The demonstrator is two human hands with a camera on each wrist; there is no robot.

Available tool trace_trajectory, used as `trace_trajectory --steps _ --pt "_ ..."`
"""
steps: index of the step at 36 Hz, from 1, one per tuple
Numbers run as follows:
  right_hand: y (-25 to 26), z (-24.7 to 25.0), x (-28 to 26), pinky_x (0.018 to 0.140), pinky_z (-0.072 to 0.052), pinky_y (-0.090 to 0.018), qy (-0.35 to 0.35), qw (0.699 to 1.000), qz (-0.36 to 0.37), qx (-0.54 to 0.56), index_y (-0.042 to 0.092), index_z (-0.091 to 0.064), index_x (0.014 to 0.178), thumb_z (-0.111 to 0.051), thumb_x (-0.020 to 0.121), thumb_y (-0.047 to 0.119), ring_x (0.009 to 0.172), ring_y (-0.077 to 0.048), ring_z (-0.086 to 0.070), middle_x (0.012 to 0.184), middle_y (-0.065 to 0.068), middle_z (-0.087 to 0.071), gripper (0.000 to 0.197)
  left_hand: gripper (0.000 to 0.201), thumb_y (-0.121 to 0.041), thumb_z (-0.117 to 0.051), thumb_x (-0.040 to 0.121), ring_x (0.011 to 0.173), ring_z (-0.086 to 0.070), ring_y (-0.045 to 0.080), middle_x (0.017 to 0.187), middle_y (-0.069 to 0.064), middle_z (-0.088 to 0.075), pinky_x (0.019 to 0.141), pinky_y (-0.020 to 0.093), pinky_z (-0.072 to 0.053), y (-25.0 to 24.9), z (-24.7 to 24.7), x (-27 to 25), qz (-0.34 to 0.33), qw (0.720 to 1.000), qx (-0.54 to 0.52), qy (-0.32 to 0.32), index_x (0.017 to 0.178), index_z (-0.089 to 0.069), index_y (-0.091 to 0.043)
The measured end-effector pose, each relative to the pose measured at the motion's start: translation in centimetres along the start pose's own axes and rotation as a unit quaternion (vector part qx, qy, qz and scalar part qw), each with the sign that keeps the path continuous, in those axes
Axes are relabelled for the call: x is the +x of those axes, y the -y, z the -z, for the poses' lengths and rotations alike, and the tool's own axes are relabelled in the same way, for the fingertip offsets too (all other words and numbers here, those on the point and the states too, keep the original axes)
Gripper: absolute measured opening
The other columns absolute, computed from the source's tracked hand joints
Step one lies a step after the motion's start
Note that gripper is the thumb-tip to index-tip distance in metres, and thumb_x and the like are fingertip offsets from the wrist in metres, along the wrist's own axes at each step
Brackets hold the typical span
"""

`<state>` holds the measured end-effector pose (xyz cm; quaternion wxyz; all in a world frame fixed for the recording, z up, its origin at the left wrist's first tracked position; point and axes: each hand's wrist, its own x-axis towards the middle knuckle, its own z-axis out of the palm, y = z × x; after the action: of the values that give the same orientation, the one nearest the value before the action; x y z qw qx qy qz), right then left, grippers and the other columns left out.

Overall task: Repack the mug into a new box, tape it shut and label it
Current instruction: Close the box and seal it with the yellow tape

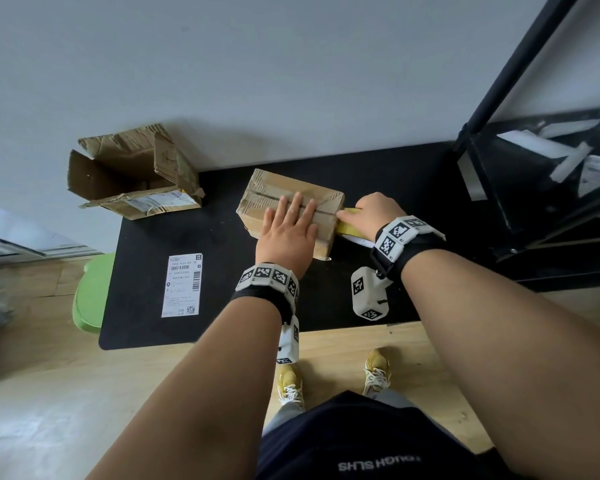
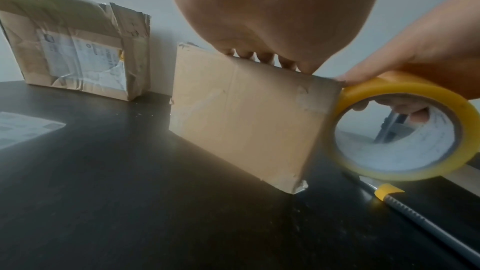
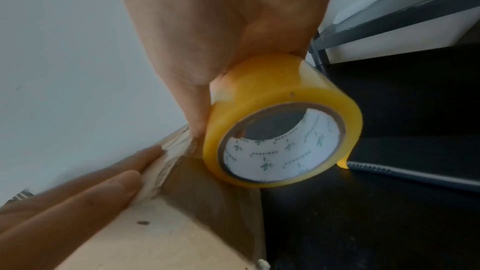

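Note:
A closed brown cardboard box [image 1: 278,199] lies in the middle of the black table [image 1: 146,244]. My left hand [image 1: 293,216] presses flat on its top, fingers straight along the flap seam, and the fingertips [image 2: 265,59] show over the box's [image 2: 241,114] top edge. My right hand [image 1: 371,209] grips a yellow tape roll [image 1: 347,221] held against the box's right end. In the right wrist view the thumb lies along the roll [image 3: 272,89] where clear tape meets the box corner [image 3: 155,233]. A white shipping label [image 1: 184,285] lies flat on the table to the left. The mug is hidden.
An old torn box [image 1: 132,174] stands open at the table's back left corner. A utility knife [image 2: 415,213] with a yellow cap lies on the table under the tape roll [image 2: 389,87]. A green stool [image 1: 90,296] stands left of the table, a black metal shelf frame [image 1: 534,168] to the right.

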<state>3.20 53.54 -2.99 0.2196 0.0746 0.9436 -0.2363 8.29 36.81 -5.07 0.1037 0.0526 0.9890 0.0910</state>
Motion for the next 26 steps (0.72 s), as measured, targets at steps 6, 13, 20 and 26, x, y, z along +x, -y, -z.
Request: trace_trajectory --steps 6,13,20,26 --pt "-0.6 0.1 -0.2 0.050 -0.033 -0.027 0.000 1.000 0.011 -0.025 0.014 -0.057 0.067 -0.056 0.086 0.061 0.060 -0.019 -0.055 0.067 -0.002 -0.057 0.051 0.047 -0.036 -0.026 0.101 0.147 -0.010 0.016 0.159 -0.005 -0.018 0.120 0.038 -0.009 -0.6 1.2 0.4 0.008 0.999 -0.002 -0.042 0.148 -0.030 -0.033" --pt "-1.6 0.2 -0.5 0.052 -0.034 -0.028 0.007 0.999 0.004 0.031 0.016 -0.056 0.081 -0.056 0.085 0.061 0.066 -0.017 -0.053 0.070 0.003 -0.053 0.046 0.045 -0.026 -0.031 0.101 0.148 -0.006 0.020 0.160 -0.003 -0.014 0.120 0.044 -0.005 -1.3 2.2 3.3 -0.037 0.999 0.004 -0.024 0.146 -0.029 -0.026" --pt "-3.2 1.3 -0.8 0.068 -0.044 -0.032 0.040 0.995 0.003 0.091 0.010 -0.064 0.094 -0.058 0.084 0.041 0.080 -0.022 -0.058 0.083 -0.004 -0.059 0.033 0.049 -0.036 -0.015 0.103 0.148 0.000 0.017 0.161 -0.007 -0.009 0.120 0.045 -0.002 -1.4 0.8 4.5 -0.030 0.999 0.020 0.002 0.151 -0.010 -0.037" --pt "-2.8 1.9 -0.7 0.065 -0.044 -0.031 0.035 0.994 0.023 0.096 0.009 -0.065 0.085 -0.064 0.080 0.038 0.079 -0.023 -0.059 0.078 -0.003 -0.059 0.029 0.049 -0.042 -0.014 0.102 0.147 -0.006 0.016 0.159 -0.008 -0.015 0.119 0.039 -0.005 -1.3 0.2 3.5 0.000 0.999 0.020 -0.039 0.151 -0.013 -0.038"
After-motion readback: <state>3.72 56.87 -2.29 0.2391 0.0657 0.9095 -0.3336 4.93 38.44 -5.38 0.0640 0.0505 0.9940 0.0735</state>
